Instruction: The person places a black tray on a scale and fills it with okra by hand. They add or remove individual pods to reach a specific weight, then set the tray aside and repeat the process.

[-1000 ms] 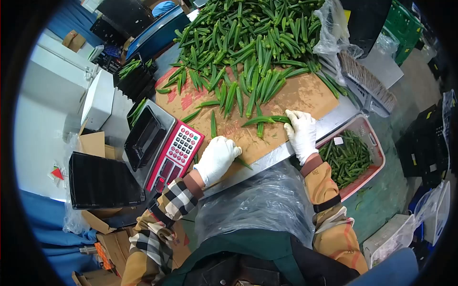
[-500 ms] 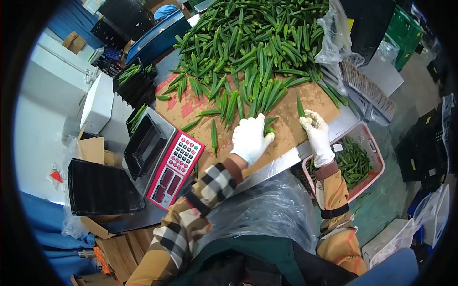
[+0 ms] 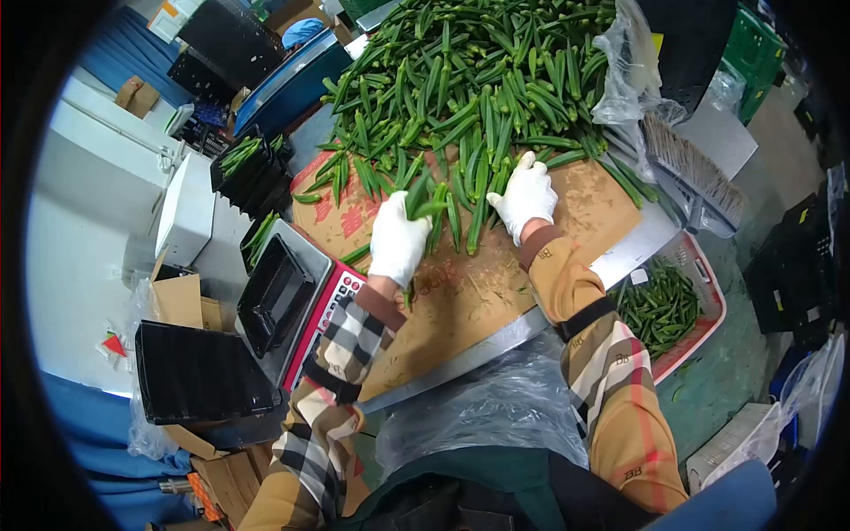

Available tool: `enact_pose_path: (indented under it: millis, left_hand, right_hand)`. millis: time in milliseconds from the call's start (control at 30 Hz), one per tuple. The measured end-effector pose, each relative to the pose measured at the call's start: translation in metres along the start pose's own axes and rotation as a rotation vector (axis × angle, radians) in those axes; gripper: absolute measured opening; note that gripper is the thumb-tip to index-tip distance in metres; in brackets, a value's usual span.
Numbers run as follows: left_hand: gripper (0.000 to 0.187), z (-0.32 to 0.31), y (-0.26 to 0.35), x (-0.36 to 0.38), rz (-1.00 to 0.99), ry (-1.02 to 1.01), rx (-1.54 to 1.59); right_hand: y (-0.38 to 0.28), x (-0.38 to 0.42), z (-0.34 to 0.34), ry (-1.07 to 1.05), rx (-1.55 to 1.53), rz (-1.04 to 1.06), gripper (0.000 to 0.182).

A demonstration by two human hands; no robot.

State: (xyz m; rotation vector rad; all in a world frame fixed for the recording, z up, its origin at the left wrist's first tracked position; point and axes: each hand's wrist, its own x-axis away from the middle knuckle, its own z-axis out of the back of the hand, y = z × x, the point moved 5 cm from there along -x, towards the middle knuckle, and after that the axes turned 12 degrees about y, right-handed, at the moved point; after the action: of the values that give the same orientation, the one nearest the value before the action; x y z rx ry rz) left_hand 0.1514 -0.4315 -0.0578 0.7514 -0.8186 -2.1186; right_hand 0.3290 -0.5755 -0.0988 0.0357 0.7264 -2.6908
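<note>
My left hand (image 3: 398, 239), in a white glove, is closed around okra pods (image 3: 428, 202) that stick out past its fingers. My right hand (image 3: 529, 200), gloved the same way, is at the near edge of a large heap of green okra (image 3: 469, 80). Its thumb and fingers are apart beside some pods, and nothing shows held in it. Under both hands lies a stained cardboard sheet (image 3: 478, 288) on a metal table, with loose pods spread along the heap's front.
Left stands a red-framed scale (image 3: 310, 332) bearing a black tray (image 3: 273, 288). Black trays of okra (image 3: 252, 168) are behind it. A pink-rimmed basket (image 3: 715, 305) with okra sits low at right, below a brush (image 3: 695, 168). Clear plastic (image 3: 482, 398) covers my lap.
My right hand has moved from above the basket, where it held an okra pod, left to the heap; that pod is gone from it. My left hand has shifted left with pods.
</note>
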Motion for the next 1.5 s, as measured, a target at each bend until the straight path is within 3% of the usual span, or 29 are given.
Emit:
enact_pose_path:
  millis: [167, 200, 333, 500, 567, 700, 733, 800, 833, 900, 933, 967, 1033, 1067, 1233, 1367, 1500]
  left_hand:
    - [0.035, -0.032, -0.022, -0.017, -0.049, -0.127, -0.167]
    - [0.043, -0.038, -0.016, -0.016, 0.047, -0.121, -0.202]
    - [0.058, -0.065, 0.006, -0.013, -0.021, -0.166, -0.474]
    - [0.058, -0.079, -0.002, -0.022, -0.064, -0.211, -0.624]
    - [0.057, -0.077, -0.01, -0.025, -0.097, -0.225, -0.613]
    - [0.058, -0.047, -0.016, -0.015, -0.024, -0.203, -0.279]
    - [0.054, -0.042, -0.018, -0.006, 0.279, -0.364, 0.074]
    - [0.051, -0.022, -0.005, 0.015, 0.461, -0.468, 0.571]
    - [0.05, -0.014, 0.001, 0.026, 0.547, -0.511, 0.826]
    - [0.047, -0.006, 0.008, 0.047, 0.686, -0.533, 1.074]
    - [0.046, -0.003, 0.012, 0.059, 0.756, -0.543, 1.201]
    - [0.046, 0.001, 0.021, 0.073, 0.769, -0.526, 1.231]
    - [0.044, -0.002, 0.018, 0.093, 0.737, -0.731, 1.279]
    - [0.04, -0.004, 0.013, 0.1, 0.657, -0.643, 1.283]
    - [0.034, 0.025, -0.002, 0.124, 0.636, -0.532, 1.072]
    - [0.031, 0.086, -0.008, 0.125, 0.592, -0.453, 0.984]
    - [0.033, 0.181, -0.001, 0.096, 0.48, -0.42, 0.785]
  right_hand:
    - [0.01, -0.008, -0.006, -0.011, 0.019, 0.044, 0.099]
    - [0.015, -0.011, -0.009, -0.003, 0.008, 0.054, 0.098]
    - [0.007, -0.008, -0.004, -0.034, 0.039, 0.023, 0.102]
    - [-0.005, -0.013, -0.008, -0.056, 0.105, -0.034, 0.112]
    - [0.003, -0.015, -0.009, -0.015, 0.061, -0.021, 0.105]
    - [0.022, -0.015, -0.012, 0.073, 0.031, -0.009, 0.087]
    - [0.026, -0.012, -0.007, 0.067, -0.013, 0.014, 0.087]
    - [0.036, 0.002, 0.004, 0.039, -0.173, 0.029, 0.085]
    - [0.041, 0.01, 0.008, 0.046, -0.321, 0.014, 0.075]
    - [0.042, 0.031, -0.001, -0.397, -1.145, -0.06, 0.062]
    - [0.034, 0.052, 0.009, -0.477, -1.308, -0.126, 0.059]
    - [0.022, 0.078, 0.019, -0.557, -1.468, -0.196, 0.057]
    - [0.017, 0.119, 0.007, -0.671, -1.545, -0.281, 0.059]
    - [0.017, 0.133, 0.002, -0.666, -1.612, -0.321, 0.06]
    - [-0.001, 0.185, -0.004, -0.681, -1.747, -0.471, 0.062]
    - [-0.047, 0.209, -0.006, -0.773, -1.751, -0.402, 0.061]
    - [-0.136, 0.225, 0.005, -0.961, -1.78, -0.289, 0.059]
